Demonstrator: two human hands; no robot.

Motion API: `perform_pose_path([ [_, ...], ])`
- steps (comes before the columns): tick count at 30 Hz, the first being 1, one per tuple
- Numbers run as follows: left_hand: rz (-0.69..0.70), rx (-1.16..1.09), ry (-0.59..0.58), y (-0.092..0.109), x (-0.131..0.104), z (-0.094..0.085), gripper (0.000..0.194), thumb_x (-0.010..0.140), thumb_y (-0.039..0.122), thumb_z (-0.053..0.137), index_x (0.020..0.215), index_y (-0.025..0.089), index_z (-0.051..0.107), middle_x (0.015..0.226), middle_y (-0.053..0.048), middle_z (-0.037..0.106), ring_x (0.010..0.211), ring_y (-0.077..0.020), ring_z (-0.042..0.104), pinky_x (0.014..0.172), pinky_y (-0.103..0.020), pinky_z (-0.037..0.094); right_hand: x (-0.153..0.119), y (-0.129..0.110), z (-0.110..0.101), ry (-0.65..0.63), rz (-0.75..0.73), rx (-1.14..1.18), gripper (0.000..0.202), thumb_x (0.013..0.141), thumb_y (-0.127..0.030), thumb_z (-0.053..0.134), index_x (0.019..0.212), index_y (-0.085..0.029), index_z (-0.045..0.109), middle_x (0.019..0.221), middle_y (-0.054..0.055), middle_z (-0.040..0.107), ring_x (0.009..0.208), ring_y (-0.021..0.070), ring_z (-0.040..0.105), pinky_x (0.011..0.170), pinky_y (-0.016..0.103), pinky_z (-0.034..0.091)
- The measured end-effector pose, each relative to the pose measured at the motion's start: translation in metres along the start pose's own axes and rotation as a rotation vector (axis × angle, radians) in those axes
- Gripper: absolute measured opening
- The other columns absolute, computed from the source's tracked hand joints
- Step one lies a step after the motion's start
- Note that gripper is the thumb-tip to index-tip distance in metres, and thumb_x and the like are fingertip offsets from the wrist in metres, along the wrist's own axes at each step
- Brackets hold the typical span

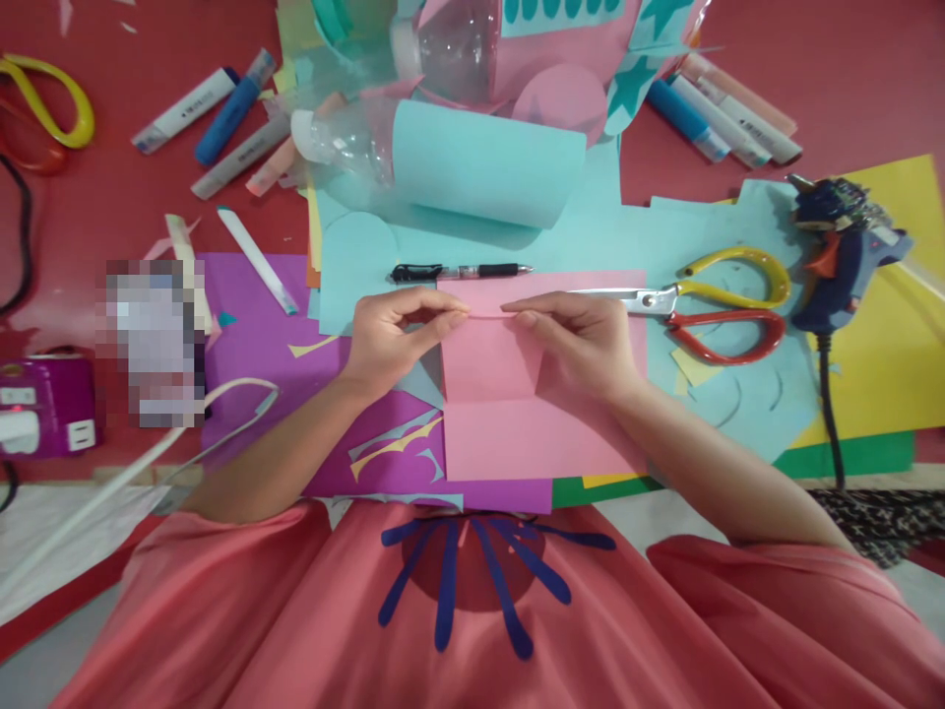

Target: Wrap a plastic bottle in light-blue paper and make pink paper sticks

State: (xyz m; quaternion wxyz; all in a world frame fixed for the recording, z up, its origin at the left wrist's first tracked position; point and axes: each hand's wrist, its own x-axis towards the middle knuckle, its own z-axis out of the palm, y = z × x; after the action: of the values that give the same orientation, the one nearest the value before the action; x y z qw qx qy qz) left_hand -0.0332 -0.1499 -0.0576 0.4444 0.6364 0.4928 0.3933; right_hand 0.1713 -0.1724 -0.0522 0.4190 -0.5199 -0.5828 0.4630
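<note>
My left hand pinches one end of a narrow folded edge on a small piece of pink paper. At the other end of that edge, the thumb and fingers of my right hand are closed on it too. Beneath both hands lies a larger pink sheet. A black pen rests just beyond my fingers. Scissors with one yellow and one red handle lie to the right, their blades partly hidden behind my right hand.
A bottle wrapped in light blue paper lies at the back, near a larger decorated bottle. A blue glue gun sits on the right. Markers lie at both sides. On the left are purple paper and a purple power socket.
</note>
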Motion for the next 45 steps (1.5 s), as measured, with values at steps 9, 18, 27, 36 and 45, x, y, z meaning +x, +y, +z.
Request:
perform_pose_path([
  [9, -0.006, -0.075, -0.027, -0.0019, 0.0020, -0.0032, 0.039, 0.076, 0.057, 0.068, 0.087, 0.020, 0.072, 0.079, -0.003, 0.074, 0.072, -0.0135, 0.070, 0.065, -0.023, 0.056, 0.0019, 0.0030, -0.0006, 0.009, -0.017, 0.020, 0.013, 0.083, -0.029, 0.065, 0.086, -0.025, 0.078, 0.086, 0.000, 0.078, 0.079, 0.0143, 0.071, 0.069, 0.026, 0.057],
  [18, -0.006, 0.039, -0.231, 0.0031, -0.0020, -0.0022, 0.042, 0.087, 0.056, 0.057, 0.098, 0.022, 0.077, 0.097, -0.005, 0.078, 0.085, -0.0155, 0.073, 0.066, -0.019, 0.053, -0.0018, -0.0024, 0.0039, -0.050, 0.009, -0.024, 0.016, 0.085, -0.027, 0.062, 0.086, -0.027, 0.078, 0.090, -0.001, 0.078, 0.083, 0.0166, 0.073, 0.076, 0.029, 0.059],
  [27, -0.036, 0.015, -0.233, -0.0006, -0.0018, -0.0037, 0.033, 0.085, 0.050, 0.062, 0.100, 0.025, 0.077, 0.101, -0.004, 0.077, 0.095, -0.0171, 0.073, 0.081, -0.021, 0.056, 0.0008, 0.0003, 0.0019, -0.061, 0.022, 0.043, 0.015, 0.083, -0.026, 0.064, 0.087, -0.026, 0.078, 0.091, 0.000, 0.078, 0.086, 0.0167, 0.073, 0.079, 0.030, 0.059],
  [36, -0.033, 0.019, -0.219, 0.0006, -0.0018, -0.0039, 0.028, 0.085, 0.046, 0.064, 0.099, 0.025, 0.077, 0.100, -0.003, 0.077, 0.096, -0.0174, 0.073, 0.084, -0.022, 0.057, 0.0030, 0.0009, 0.0011, -0.078, 0.093, 0.116, 0.013, 0.080, -0.027, 0.067, 0.087, -0.024, 0.078, 0.091, 0.001, 0.078, 0.085, 0.0161, 0.072, 0.078, 0.030, 0.059],
  [45, -0.065, -0.023, -0.220, 0.0019, -0.0011, -0.0031, 0.022, 0.083, 0.037, 0.067, 0.099, 0.025, 0.077, 0.100, -0.002, 0.077, 0.096, -0.0171, 0.073, 0.085, -0.023, 0.058, 0.0039, 0.0014, 0.0011, -0.075, 0.095, 0.166, 0.014, 0.076, -0.020, 0.068, 0.085, -0.022, 0.078, 0.088, 0.002, 0.078, 0.083, 0.0158, 0.072, 0.075, 0.029, 0.058],
])
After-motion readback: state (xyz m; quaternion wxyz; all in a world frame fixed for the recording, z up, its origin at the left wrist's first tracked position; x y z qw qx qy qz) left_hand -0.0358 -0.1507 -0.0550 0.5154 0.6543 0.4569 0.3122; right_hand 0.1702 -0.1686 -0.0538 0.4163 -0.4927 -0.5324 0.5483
